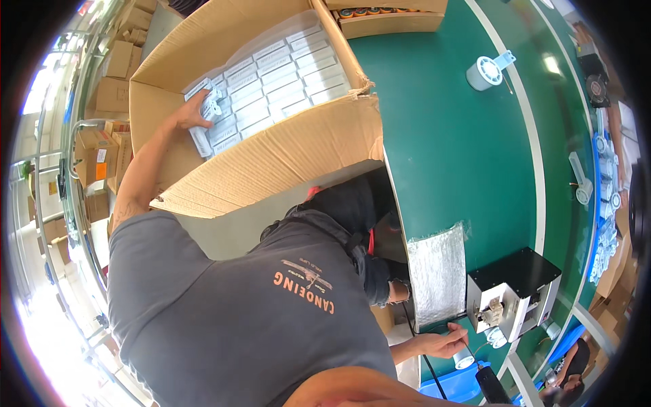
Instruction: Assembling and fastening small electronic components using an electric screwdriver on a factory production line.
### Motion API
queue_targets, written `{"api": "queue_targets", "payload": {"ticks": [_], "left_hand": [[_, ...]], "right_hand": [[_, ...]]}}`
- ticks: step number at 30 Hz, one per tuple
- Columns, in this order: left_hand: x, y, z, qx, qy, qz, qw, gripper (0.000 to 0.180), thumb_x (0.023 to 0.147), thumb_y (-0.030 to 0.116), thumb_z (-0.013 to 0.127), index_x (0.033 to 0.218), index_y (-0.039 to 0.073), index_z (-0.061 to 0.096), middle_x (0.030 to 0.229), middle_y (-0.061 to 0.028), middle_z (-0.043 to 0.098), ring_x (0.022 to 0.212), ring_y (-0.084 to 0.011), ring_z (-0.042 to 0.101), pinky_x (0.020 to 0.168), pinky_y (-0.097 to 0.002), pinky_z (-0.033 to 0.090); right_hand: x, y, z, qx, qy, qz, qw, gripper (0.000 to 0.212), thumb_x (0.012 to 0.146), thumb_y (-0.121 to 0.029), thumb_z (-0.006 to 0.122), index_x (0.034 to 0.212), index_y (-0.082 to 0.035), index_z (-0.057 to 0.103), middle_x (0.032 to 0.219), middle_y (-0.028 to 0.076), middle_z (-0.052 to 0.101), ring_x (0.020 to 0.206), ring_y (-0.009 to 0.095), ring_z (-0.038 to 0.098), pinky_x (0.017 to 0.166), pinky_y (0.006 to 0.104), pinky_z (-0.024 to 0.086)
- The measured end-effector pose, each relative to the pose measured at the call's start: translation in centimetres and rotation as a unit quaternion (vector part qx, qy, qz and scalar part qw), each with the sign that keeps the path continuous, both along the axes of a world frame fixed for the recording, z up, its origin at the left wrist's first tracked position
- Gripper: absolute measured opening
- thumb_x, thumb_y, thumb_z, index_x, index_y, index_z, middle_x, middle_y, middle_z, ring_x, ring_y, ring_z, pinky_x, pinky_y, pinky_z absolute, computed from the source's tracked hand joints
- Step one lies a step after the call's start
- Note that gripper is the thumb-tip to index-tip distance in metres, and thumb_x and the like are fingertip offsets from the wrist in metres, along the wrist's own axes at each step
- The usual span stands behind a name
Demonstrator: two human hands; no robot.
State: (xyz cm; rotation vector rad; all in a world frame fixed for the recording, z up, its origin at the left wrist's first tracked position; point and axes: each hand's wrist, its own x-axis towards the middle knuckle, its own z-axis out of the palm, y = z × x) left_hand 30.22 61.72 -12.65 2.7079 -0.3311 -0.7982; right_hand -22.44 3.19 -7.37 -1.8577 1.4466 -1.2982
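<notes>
My left hand reaches into a large open cardboard box, fingers closed around a light-blue plastic part. Beneath it, rows of small white printed boxes fill the carton, with clear plastic film along the far side. At the lower right, my right hand is held with curled fingers by the bench edge. Right by its fingers is a pale cylindrical part, and a black-handled tool points its thin shaft toward them. Whatever those fingers grip is hidden.
Right of the carton stretches a green bench. On it are a light-blue fan-like part, a silvery sheet and a black-and-white machine. A blue tray lies near my right hand. Stacked cartons stand left.
</notes>
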Motion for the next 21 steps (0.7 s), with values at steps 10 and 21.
{"api": "queue_targets", "payload": {"ticks": [10, 21], "left_hand": [[7.5, -7.6, 12.9, -0.218, 0.061, -0.020, 0.974, 0.113, 0.074, 0.052, 0.085, 0.160, 0.003, 0.030, 0.154, -0.0091, 0.043, 0.141, -0.0230, 0.044, 0.118, -0.0393, 0.033], [-7.3, -54.0, 17.7, -0.160, -0.171, -0.617, 0.751, 0.105, 0.060, 0.031, 0.088, 0.149, 0.000, 0.039, 0.135, -0.0246, 0.057, 0.123, -0.0360, 0.060, 0.101, -0.0440, 0.052]], "right_hand": [[-1.7, 0.0, -1.4, 0.026, -0.103, 0.051, 0.993, 0.019, 0.103, -0.011, 0.054, 0.088, 0.001, 0.056, 0.077, 0.007, 0.057, 0.073, 0.017, 0.052, 0.073, 0.0320, 0.045], [-0.3, -0.4, -1.6, 0.067, -0.225, 0.047, 0.971, 0.015, 0.103, -0.008, 0.060, 0.091, 0.001, 0.060, 0.077, 0.005, 0.060, 0.071, 0.011, 0.053, 0.068, 0.0245, 0.044]]}}
